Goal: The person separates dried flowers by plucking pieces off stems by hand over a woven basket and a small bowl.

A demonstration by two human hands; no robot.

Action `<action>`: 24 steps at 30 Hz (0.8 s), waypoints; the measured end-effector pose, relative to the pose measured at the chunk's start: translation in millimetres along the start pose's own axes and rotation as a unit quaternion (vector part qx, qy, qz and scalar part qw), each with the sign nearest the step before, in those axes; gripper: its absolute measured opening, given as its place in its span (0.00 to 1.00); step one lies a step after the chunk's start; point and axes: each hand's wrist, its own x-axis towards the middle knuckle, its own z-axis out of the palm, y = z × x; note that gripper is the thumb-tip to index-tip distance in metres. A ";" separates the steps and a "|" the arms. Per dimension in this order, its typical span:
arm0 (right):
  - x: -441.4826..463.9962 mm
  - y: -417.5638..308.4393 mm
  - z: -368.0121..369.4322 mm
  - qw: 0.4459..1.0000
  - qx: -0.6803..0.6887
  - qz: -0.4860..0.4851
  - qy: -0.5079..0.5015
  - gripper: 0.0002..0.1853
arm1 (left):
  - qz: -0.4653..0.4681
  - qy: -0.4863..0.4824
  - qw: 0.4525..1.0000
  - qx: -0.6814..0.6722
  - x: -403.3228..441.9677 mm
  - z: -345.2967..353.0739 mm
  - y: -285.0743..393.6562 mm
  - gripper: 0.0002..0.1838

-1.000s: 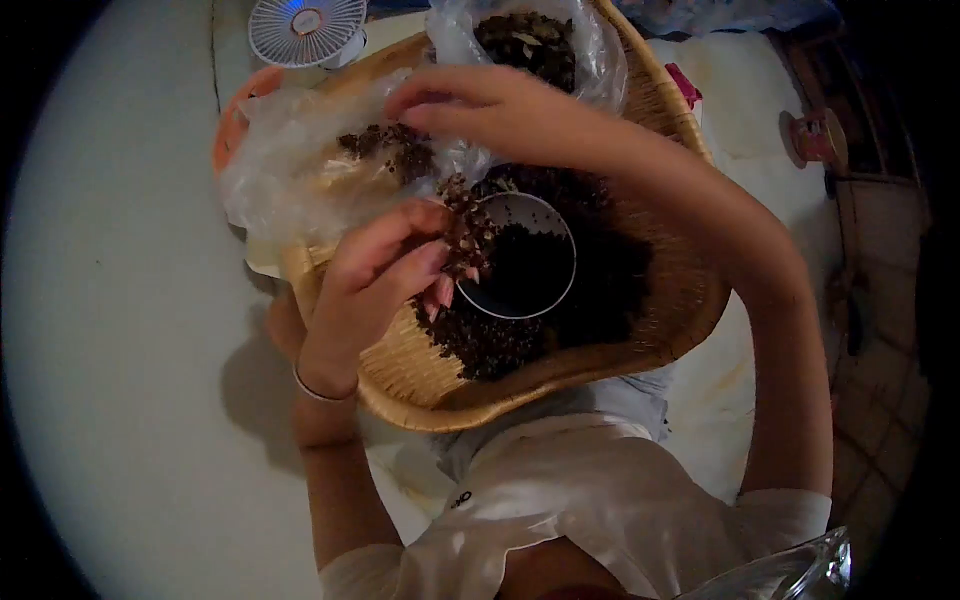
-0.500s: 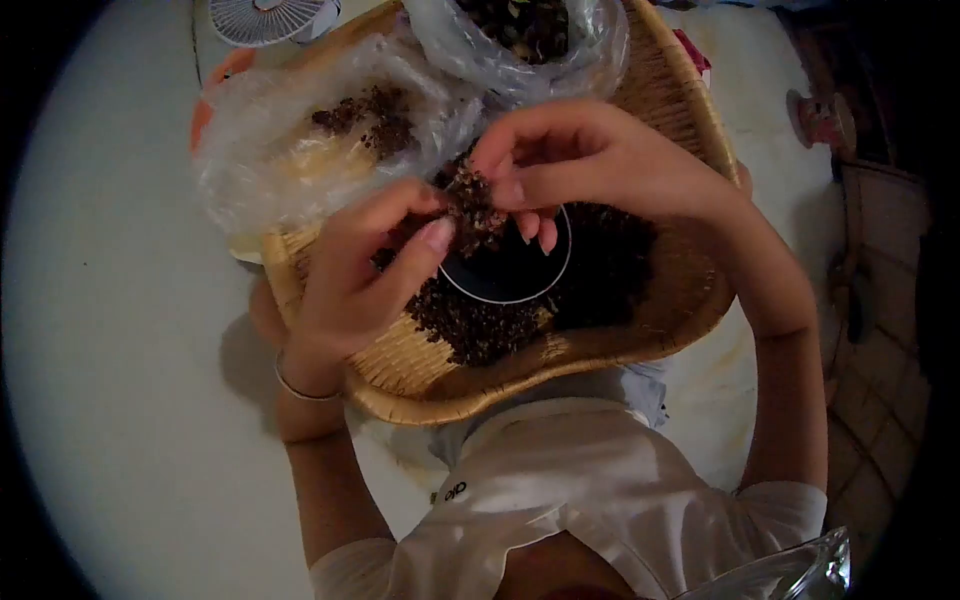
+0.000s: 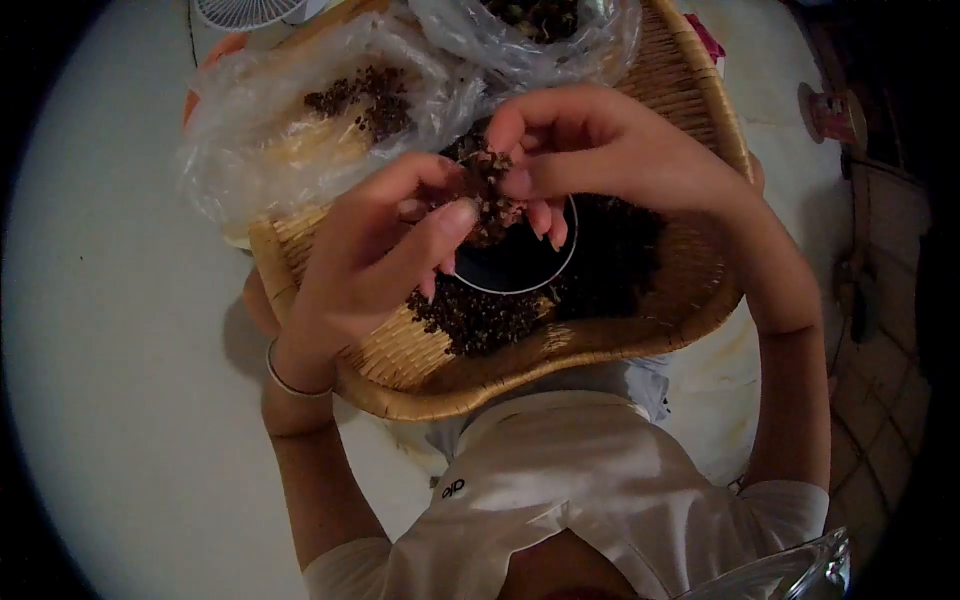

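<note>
The cluster (image 3: 485, 190) (brown and knobbly) is held between both hands, above the upper part of a white-rimmed bowl (image 3: 505, 292). The left hand (image 3: 375, 250) pinches it from one side, thumb and fingertips nearly together; a band (image 3: 290, 385) circles that wrist. The right hand (image 3: 605, 145) grips the opposite edge between thumb and forefinger, its other fingers curled loosely over the bowl, whose dark contents are hard to make out. The bowl stands in a woven basket (image 3: 420, 400), with dark bits (image 3: 615, 265) spread around it. Beyond the left hand, a clear bag (image 3: 225, 165) has more clumps (image 3: 375, 100) on it; beside it, another bag (image 3: 605, 60) contains leaves (image 3: 540, 18).
</note>
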 end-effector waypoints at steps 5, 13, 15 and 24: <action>2.3 7.3 2.2 0.999 -0.025 -0.022 -0.005 0.07 | -0.036 -0.002 0.999 0.006 3.0 0.9 -0.9 0.08; 1.8 6.5 4.9 1.000 -0.016 -0.020 -0.006 0.06 | -0.041 -0.007 0.998 -0.053 6.0 -4.1 -6.8 0.06; 1.5 6.0 4.6 1.000 0.007 -0.012 -0.005 0.07 | -0.032 0.008 0.998 -0.061 5.6 -2.6 -6.9 0.06; 2.8 9.9 14.3 0.999 -0.014 -0.024 0.029 0.10 | 0.133 0.066 0.980 0.130 7.4 -2.8 -15.4 0.03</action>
